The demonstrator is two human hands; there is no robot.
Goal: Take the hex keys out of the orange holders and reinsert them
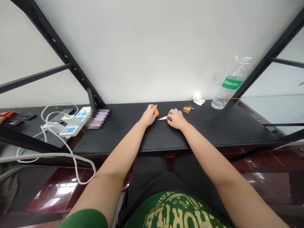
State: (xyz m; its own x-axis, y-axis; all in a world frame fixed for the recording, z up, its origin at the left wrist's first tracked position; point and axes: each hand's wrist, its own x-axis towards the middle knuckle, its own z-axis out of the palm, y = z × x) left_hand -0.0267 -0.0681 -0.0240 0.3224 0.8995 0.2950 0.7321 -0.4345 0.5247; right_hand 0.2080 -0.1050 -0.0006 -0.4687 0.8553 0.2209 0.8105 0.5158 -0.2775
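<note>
My left hand (148,115) is closed on a small orange piece (156,111) at the middle of the black table (125,136). Just to its right, my right hand (176,118) has its fingers curled around the right ends of several thin white sticks (162,118), whose tips point left. Beyond my right hand lies an orange holder with dark bits (186,110), a thin stick beside it. How much of the sticks my right fingers cover is hidden.
A clear bottle with a green label (231,83) stands at the back right, near a crumpled white tissue (198,98). At left are a blurred phone-like object (99,119), a white power strip (77,122) with cables, and a black metal frame (59,47).
</note>
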